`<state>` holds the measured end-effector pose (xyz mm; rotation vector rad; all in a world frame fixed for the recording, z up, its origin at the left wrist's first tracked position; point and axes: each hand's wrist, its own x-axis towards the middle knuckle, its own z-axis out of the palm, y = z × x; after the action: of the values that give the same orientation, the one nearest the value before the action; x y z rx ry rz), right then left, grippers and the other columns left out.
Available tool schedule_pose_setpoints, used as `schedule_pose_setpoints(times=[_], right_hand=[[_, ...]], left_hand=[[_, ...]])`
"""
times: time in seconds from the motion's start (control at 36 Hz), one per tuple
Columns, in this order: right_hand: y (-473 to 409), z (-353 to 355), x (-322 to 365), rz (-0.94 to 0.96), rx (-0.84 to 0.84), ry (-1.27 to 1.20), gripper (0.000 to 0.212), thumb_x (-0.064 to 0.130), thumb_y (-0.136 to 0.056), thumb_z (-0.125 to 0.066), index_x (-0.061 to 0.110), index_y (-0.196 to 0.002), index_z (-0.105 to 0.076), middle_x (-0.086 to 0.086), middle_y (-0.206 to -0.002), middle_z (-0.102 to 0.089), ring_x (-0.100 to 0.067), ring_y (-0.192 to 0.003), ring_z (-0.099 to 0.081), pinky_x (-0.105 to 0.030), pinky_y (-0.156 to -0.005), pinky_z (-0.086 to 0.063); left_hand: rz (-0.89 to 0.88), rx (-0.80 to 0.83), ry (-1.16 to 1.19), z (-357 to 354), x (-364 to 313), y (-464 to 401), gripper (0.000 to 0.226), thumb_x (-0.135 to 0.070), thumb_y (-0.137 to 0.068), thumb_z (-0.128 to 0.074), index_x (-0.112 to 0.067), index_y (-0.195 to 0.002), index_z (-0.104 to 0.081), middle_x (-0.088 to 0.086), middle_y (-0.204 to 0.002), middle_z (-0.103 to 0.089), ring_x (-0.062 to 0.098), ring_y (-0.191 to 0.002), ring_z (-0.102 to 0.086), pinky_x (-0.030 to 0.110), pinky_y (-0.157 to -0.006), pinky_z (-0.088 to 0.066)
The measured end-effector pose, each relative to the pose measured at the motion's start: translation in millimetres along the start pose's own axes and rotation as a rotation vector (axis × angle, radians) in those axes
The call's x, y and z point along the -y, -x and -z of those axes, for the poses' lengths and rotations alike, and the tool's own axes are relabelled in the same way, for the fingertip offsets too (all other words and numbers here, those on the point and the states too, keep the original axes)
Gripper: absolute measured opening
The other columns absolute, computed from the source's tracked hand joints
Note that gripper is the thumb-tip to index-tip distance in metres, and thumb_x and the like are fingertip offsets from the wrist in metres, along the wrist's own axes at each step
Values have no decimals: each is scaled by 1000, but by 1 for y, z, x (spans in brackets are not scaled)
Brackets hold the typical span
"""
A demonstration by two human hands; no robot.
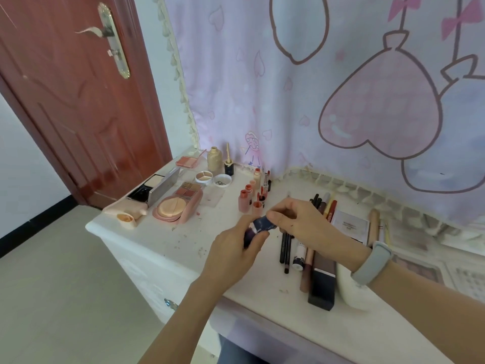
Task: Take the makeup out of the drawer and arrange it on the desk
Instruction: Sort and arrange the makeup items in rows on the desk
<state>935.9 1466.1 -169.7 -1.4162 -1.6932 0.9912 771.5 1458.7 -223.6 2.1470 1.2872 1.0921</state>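
Together, two hands, left hand (231,248) and right hand (301,222), around one dark blue tube (258,228).

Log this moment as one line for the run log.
left hand: grips dark blue tube | right hand: pinches tube's far end | position: above desk | palettes, pencils laid out

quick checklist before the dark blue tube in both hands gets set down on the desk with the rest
1. Left hand grips the dark blue tube: ok.
2. Right hand pinches its upper end: ok.
3. Cap fully closed: cannot tell, fingers cover it.
4. Bare desk left of the hands to set it on: ok.
5. Small bottles standing just behind the hands, easy to knock: not ok.
6. Pencils lie flat under the right hand: ok.
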Motion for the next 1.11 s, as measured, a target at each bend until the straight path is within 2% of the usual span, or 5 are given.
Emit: schedule_pose_setpoints(times=[0.22, 0.33, 0.61, 0.72, 1.11], right_hand=[[-6, 28, -7, -405, 26, -888, 16, 18, -84, -62, 4, -92, -64, -8, -75, -68, -13, -60, -60, -18, -53, -50], [-5, 25, -13, -387, 111, -1150, 31, 12, -76, -61, -1, -105, -61, -12, -83, -67, -19, -72, -64, -24, -60, -55], [-22, -17, -24, -71, 18, 99, 13, 22, -88, -61, 27, -98, -55, 8, -97, -61, -7, -88, -58, -15, -75, -44], [-30, -36, -32, -18, -49, 308, 24, 29, -87, -59, 22, -110, -59, 3, -97, -52, -10, -81, -48, -21, -68, -34], [-42, -54, -44, 41, -133, 598, 21, 28, -90, -52, 13, -104, -58, -4, -94, -61, -22, -84, -58, -34, -74, -48]], left_hand=[[462, 17, 503, 14, 25, -3, 18, -13, -96, -44, -28, -104, -50, 1, -94, -57, 5, -72, -50, 17, -67, -43], [435, -77, 658, 18, 27, -8, 24, -7, -98, -41, -26, -109, -51, -5, -105, -63, 6, -90, -57, 14, -71, -49], [405, -61, 356, 14, 39, -31, 25, -3, -89, -56, -17, -110, -56, -4, -108, -63, 9, -97, -61, 11, -72, -49], [393, -68, 277, 12, 46, -38, 28, 0, -84, -60, -13, -109, -62, 4, -116, -58, 17, -100, -61, 33, -90, -51], [313, -7, 123, 7, 54, -47, 33, -6, -86, -59, -20, -116, -63, -10, -112, -63, 11, -102, -54, 31, -88, -45]])
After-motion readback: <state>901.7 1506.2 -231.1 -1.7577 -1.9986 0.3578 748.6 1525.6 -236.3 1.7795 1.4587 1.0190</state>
